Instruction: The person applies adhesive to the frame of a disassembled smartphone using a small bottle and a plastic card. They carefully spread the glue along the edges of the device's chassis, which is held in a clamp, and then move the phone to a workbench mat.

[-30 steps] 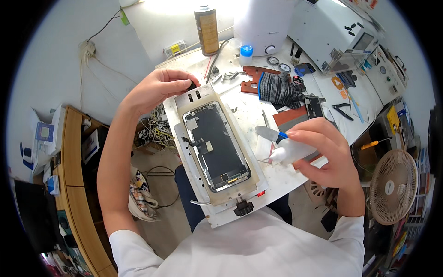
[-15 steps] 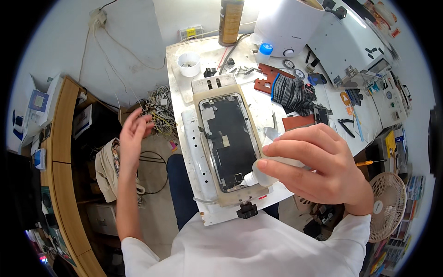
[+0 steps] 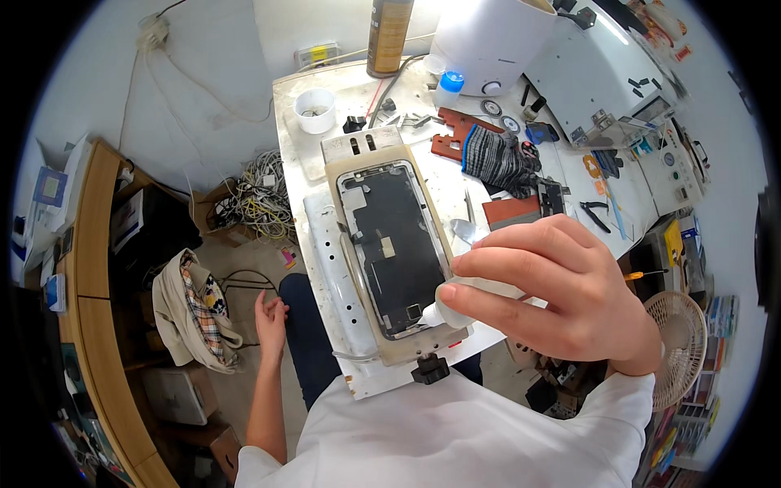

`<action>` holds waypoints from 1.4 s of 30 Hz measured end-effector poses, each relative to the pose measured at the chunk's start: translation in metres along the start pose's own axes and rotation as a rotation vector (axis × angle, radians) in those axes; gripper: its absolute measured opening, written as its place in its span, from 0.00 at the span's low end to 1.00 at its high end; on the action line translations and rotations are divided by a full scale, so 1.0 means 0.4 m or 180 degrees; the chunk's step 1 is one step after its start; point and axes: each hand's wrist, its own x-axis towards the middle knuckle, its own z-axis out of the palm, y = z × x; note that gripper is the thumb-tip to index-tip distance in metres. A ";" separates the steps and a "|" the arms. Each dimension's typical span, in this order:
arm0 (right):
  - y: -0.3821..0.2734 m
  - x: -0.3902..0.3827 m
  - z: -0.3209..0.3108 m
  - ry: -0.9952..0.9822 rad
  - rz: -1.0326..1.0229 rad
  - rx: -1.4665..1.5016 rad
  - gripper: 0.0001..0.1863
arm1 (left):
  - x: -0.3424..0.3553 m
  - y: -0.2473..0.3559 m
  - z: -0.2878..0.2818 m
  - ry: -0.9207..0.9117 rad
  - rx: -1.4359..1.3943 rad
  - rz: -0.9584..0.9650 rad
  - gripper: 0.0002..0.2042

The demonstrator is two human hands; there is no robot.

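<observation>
A dark phone screen assembly (image 3: 387, 272) sits in a framed clamping fixture (image 3: 362, 145) with a black knob (image 3: 429, 370) at its near end. My right hand (image 3: 549, 293) grips a white squeeze bottle (image 3: 446, 313), its thin tip at the lower right corner of the screen assembly. A metal spatula blade (image 3: 462, 230) shows just beyond my right fingers; whether I hold it is hidden. My left hand (image 3: 272, 321) hangs down beside my leg, left of the bench, fingers apart and slightly bent, holding nothing.
The white bench (image 3: 289, 89) carries a cup (image 3: 315, 110), spray can (image 3: 385, 37), striped glove (image 3: 496, 154), pliers (image 3: 594, 213) and small parts. Machines (image 3: 606, 65) stand at back right, a fan (image 3: 675, 362) at right, tangled cables (image 3: 252, 203) and draped clothing (image 3: 187, 317) at left.
My left hand has let go of the fixture's far knob and dropped beside my leg. My right hand has brought the bottle down and left, its tip to the screen's near corner.
</observation>
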 end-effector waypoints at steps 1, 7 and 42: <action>0.001 -0.002 -0.002 -0.0001 0.0029 0.0019 0.20 | -0.006 -0.014 0.006 0.0028 0.0024 -0.0091 0.30; 0.014 -0.029 -0.013 0.0073 0.0167 -0.0003 0.22 | -0.003 -0.065 0.020 0.0236 0.0404 0.0153 0.29; 0.025 -0.058 -0.036 -0.0004 0.0161 -0.0056 0.25 | 0.013 -0.045 0.011 0.0100 0.0683 0.0046 0.31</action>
